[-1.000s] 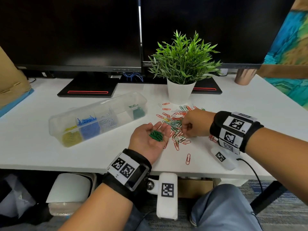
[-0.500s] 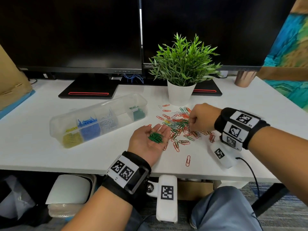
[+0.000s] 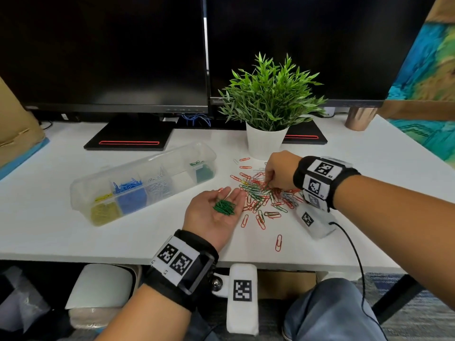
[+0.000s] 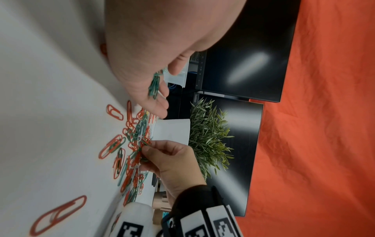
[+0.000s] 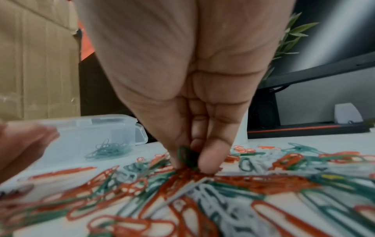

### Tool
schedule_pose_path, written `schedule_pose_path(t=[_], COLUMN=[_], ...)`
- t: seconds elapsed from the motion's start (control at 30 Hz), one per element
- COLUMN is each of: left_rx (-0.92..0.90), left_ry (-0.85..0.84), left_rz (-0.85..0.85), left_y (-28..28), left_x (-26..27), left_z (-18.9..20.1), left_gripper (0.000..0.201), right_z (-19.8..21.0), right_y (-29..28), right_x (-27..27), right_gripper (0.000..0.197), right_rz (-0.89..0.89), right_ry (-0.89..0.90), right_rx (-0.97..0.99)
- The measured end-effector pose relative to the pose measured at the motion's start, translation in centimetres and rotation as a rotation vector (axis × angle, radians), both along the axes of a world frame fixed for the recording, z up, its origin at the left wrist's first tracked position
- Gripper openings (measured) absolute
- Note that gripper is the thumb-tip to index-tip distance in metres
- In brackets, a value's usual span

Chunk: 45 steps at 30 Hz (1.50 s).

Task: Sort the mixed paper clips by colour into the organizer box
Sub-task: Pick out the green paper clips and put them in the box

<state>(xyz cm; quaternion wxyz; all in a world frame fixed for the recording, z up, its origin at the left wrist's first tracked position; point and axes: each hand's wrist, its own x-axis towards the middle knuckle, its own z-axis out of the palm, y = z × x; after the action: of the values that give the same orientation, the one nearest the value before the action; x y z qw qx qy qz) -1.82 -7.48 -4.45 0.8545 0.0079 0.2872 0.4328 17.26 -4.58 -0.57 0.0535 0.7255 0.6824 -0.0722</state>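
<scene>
While the green clips are being gathered: this is mid-sort, judging by the part-filled box and the heap left on the desk.

Step in hand: collecting green from the mixed pile (image 3: 264,195) of red, green and white paper clips.

Right hand (image 3: 280,172): knuckles up over the pile, thumb and fingertips (image 5: 211,158) pinched together on a green paper clip (image 5: 185,154) at the heap's surface.

Left hand (image 3: 213,212): palm up, fingers relaxed and nearly straight, cradling a small bunch of green clips (image 3: 224,207); it sits just beside the pile, between it and the organizer box.

Organizer box (image 3: 81,193): clear plastic, lying at an angle on the desk to the left of the hands. Compartments run yellow (image 3: 104,212), blue (image 3: 131,196), white (image 3: 160,187), one that looks empty, then green (image 3: 203,172) at the far end.

Next move calls for: lifting the pinched clip free of its tangled neighbours, dropping it into the left palm, and in time tipping the palmful into the far green compartment. Red clips have no visible home yet; probably the empty cell.

Stray: a lone red clip (image 3: 278,243) lies near the desk's front edge, apart from the heap.

Surface: white desk (image 3: 49,232).

Room: two dark monitors (image 3: 110,52) behind, a potted plant (image 3: 267,141) just beyond the pile, a copper-coloured cup (image 3: 358,120) at far right, cardboard at left.
</scene>
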Motion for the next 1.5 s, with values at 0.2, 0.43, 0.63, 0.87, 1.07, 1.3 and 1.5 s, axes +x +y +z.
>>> schedule_pose_path(t=[0.2,0.43,0.63,0.87,1.07,1.3,1.5], left_rx=[0.001,-0.009,-0.005,0.028,0.023,-0.067,-0.055], left_ry=[-0.012,0.005,-0.001,-0.100,-0.028,0.101,0.116], left_rz=[-0.025,-0.031,-0.065,-0.093,-0.093,-0.007,0.001], left_y=[-0.1,-0.4,-0.7,-1.2,-0.8,0.0,0.2], left_x=[0.3,1.0,1.8,2.4,1.8,0.5,0.0], left_z=[0.0,0.4,0.8,1.7,1.3,0.6,0.5], left_gripper=[0.022,0.021,0.021,0.010,0.022,0.014,0.014], right_z=[1.4,2.7,3.3,3.0,3.7,1.7,0.3], right_y=[-0.8,-1.5,-2.1,-2.3,-1.7,-1.1,-0.6], right_x=[1.5,1.4,-1.0,-3.5,-2.4,-0.7,-1.3], right_gripper=[0.012,0.005,0.016,0.021,0.016,0.015,0.014], right_rz=[-0.069,-0.119,-0.042,-0.051,-0.148,-0.056,-0.010], right_ry=[0.319,0.652,0.744,0.891,0.825,0.182,0.089], right_rx=[0.049,0.014,-0.017,-0.126,0.053,0.023,0.003])
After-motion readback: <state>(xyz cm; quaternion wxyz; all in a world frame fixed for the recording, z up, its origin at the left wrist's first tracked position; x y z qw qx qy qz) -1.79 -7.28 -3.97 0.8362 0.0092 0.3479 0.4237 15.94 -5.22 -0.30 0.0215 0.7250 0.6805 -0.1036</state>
